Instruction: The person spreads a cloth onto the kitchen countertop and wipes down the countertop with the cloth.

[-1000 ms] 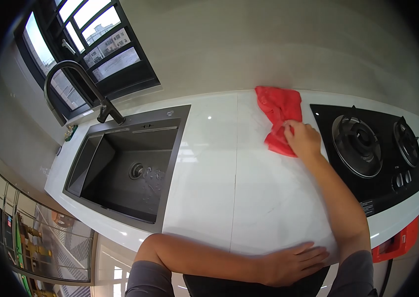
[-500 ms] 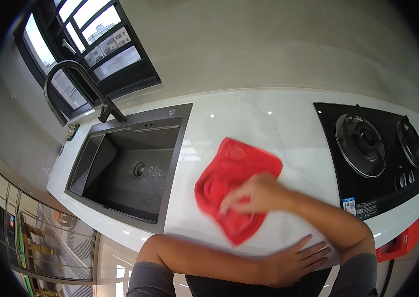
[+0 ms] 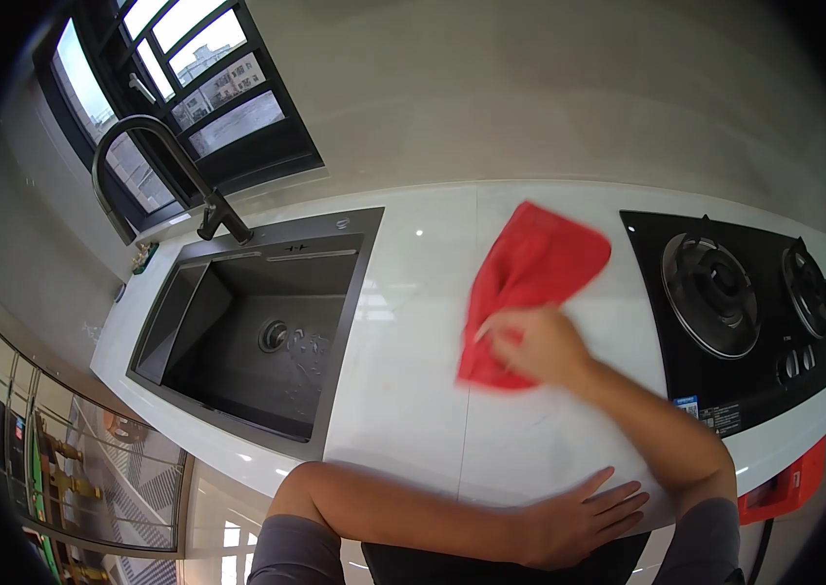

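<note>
A red cloth lies bunched and partly spread on the white countertop, between the sink and the stove. My right hand presses on its near part with bent fingers gripping the fabric; the hand and cloth edges are slightly blurred. Along the counter's front edge rests my left hand, palm down, fingers spread and holding nothing. My left forearm lies across the front edge of the counter.
A dark sink with some water near its drain is at the left, under a black faucet. To the right sits a black gas stove with two burners. A red plastic item is below the counter at right.
My right hand has moved the red cloth away from me and to the right, towards the stove. My left hand stays in place on the front edge.
</note>
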{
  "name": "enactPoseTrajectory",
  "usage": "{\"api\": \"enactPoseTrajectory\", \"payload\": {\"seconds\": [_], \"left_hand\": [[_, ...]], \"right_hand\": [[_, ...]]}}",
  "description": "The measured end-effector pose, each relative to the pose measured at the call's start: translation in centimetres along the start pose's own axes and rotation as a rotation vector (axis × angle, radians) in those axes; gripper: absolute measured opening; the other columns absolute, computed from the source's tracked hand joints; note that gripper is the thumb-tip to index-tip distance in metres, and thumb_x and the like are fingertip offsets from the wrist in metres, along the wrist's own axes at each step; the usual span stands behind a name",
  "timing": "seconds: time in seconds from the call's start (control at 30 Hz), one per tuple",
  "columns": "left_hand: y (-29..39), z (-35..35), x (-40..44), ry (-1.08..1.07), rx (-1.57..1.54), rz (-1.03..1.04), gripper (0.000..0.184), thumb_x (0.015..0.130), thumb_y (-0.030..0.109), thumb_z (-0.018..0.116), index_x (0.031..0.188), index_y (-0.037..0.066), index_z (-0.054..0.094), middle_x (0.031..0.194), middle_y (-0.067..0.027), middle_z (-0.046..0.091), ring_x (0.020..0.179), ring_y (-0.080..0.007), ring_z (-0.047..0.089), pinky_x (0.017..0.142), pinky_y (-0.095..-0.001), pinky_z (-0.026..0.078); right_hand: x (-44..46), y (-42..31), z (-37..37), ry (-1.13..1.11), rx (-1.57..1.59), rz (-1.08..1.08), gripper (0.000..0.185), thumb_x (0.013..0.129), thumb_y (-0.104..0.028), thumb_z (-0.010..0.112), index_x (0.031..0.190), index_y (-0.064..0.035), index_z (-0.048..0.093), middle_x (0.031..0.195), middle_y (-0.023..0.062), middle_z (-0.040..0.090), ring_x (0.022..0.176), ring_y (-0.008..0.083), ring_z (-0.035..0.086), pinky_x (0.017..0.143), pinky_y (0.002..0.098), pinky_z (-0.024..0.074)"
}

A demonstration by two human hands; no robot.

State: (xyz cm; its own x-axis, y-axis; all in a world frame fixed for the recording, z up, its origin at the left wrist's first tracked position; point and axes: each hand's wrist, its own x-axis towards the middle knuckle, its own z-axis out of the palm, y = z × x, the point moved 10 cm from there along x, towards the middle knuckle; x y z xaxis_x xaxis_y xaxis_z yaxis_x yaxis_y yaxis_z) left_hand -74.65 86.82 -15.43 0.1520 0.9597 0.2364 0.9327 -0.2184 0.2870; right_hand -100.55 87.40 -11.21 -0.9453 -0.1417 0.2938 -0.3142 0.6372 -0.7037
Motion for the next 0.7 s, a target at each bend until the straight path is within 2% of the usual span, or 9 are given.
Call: {"api": "enactPoseTrajectory", "payload": {"seconds": [0.03,0.13,0.27,0.3,0.4,0.43,0.47,0.53,0.7], "left_hand": [[-0.1,0.0,0.0,-0.007,-0.068,-0.003,0.069,0.088,0.035,0.056,0.146,0.003,0.037,0.155,-0.0165,0.029,0.146,-0.0303,0.021,0.118,-0.0538,0.014],[-0.1,-0.1,0.0,-0.006,-0.124,0.000,0.069,0.088,0.037,0.055,0.145,0.003,0.038,0.155,-0.0166,0.030,0.146,-0.0305,0.022,0.118,-0.0539,0.013],[-0.1,-0.1,0.1,-0.040,-0.077,0.011,0.071,0.087,0.039,0.055,0.146,0.004,0.038,0.155,-0.0154,0.030,0.146,-0.0296,0.022,0.118,-0.0526,0.012],[-0.1,0.1,0.0,-0.040,-0.075,0.010,0.071,0.087,0.039,0.055,0.146,0.004,0.038,0.155,-0.0154,0.030,0.146,-0.0296,0.022,0.118,-0.0526,0.012],[0.0,0.2,0.0,0.002,-0.022,-0.006,0.070,0.088,0.038,0.054,0.146,0.004,0.037,0.155,-0.0155,0.031,0.146,-0.0298,0.023,0.118,-0.0528,0.013],[-0.1,0.1,0.0,0.017,-0.042,0.002,0.069,0.088,0.037,0.053,0.146,0.004,0.038,0.155,-0.0155,0.031,0.146,-0.0298,0.023,0.118,-0.0529,0.014],[-0.1,0.0,-0.1,0.032,-0.063,0.009,0.068,0.088,0.036,0.053,0.146,0.004,0.038,0.155,-0.0156,0.031,0.146,-0.0297,0.024,0.118,-0.0529,0.015],[0.0,-0.4,0.0,0.010,-0.057,0.008,0.068,0.088,0.036,0.053,0.146,0.004,0.038,0.155,-0.0157,0.032,0.145,-0.0296,0.024,0.118,-0.0528,0.015],[-0.1,-0.3,0.0,0.006,-0.075,0.009,0.067,0.088,0.034,0.054,0.145,0.004,0.039,0.154,-0.0159,0.032,0.145,-0.0292,0.025,0.117,-0.0522,0.016]], "right_hand": [[-1.2,-3.5,1.9,-0.079,0.052,-0.191,0.014,0.083,-0.011,0.064,0.093,-0.0135,0.073,0.072,0.0111,0.069,0.061,0.0245,0.067,0.060,0.0319,0.0536],[-5.4,-9.1,6.8,-0.411,0.065,-0.336,0.013,0.086,-0.025,0.062,0.091,-0.0252,0.074,0.061,0.0040,0.063,0.052,0.0226,0.061,0.052,0.0329,0.0489],[-4.1,-7.0,6.2,-0.586,0.084,-0.099,0.015,0.084,-0.029,0.063,0.091,-0.0252,0.076,0.064,-0.0011,0.066,0.055,0.0170,0.062,0.055,0.0280,0.0465],[-3.0,-5.5,5.0,-0.558,0.074,-0.021,0.018,0.079,-0.033,0.064,0.088,-0.0236,0.077,0.080,-0.0025,0.073,0.073,0.0192,0.068,0.067,0.0318,0.0508],[0.6,1.6,0.0,-0.279,-0.018,0.143,0.021,0.078,-0.030,0.069,0.092,-0.0161,0.076,0.087,0.0031,0.073,0.081,0.0199,0.069,0.075,0.0332,0.0528],[1.3,4.5,-2.1,-0.184,-0.027,0.279,0.023,0.080,-0.032,0.068,0.096,-0.0166,0.076,0.090,0.0059,0.073,0.083,0.0224,0.069,0.077,0.0345,0.0526],[2.1,6.7,-4.7,0.003,-0.143,0.218,0.024,0.083,-0.034,0.067,0.098,-0.0174,0.075,0.094,0.0082,0.072,0.086,0.0253,0.068,0.078,0.0366,0.0523],[1.9,10.6,-9.3,0.203,-0.304,0.392,0.023,0.086,-0.036,0.064,0.097,-0.0187,0.075,0.096,0.0107,0.071,0.090,0.0317,0.067,0.078,0.0392,0.0520],[1.4,9.3,-10.2,0.262,-0.530,0.412,0.026,0.089,-0.031,0.059,0.104,-0.0136,0.071,0.094,0.0148,0.071,0.089,0.0342,0.067,0.080,0.0421,0.0526]]}}
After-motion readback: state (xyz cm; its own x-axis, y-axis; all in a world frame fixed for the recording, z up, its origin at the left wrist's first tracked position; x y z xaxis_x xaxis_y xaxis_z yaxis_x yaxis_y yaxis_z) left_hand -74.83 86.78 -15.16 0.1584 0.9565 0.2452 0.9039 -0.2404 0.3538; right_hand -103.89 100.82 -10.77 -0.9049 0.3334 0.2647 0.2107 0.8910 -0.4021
